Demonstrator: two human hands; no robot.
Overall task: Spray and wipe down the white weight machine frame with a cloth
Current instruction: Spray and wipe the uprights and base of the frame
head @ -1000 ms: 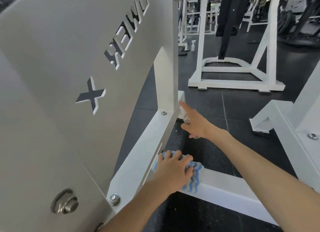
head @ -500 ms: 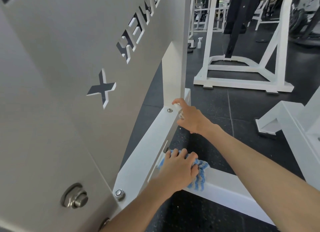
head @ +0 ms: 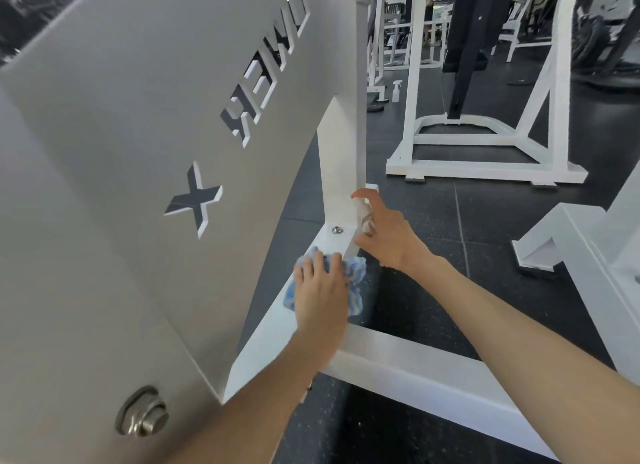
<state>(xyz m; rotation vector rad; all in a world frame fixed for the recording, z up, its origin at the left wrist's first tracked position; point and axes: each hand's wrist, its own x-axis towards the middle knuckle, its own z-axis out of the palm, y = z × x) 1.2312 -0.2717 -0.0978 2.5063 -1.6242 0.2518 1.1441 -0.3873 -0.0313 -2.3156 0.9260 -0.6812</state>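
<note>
Well, white frame point(head: 415, 363) base rail, near centre: left hand point(head: 320, 292) fingers curled over cloth point(head: 356, 273) there. Right hand point(head: 389, 237) clamped round spray bottle point(head: 363, 214), just right of the upright. Nozzle that close: likely runoff, wet floor point(head: 491, 221), slip risk.

We are in a gym: the white weight machine frame point(head: 398, 363) beside us carries a panel point(head: 138, 117) with cut-out lettering, more white racks point(head: 485, 167) stand beyond, and black speckled rubber tiles point(head: 502, 221) cover the floor.

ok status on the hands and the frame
Left hand holds blue cloth on frame rail. Right hand grips spray bottle at upright. Nothing blocking.
</note>
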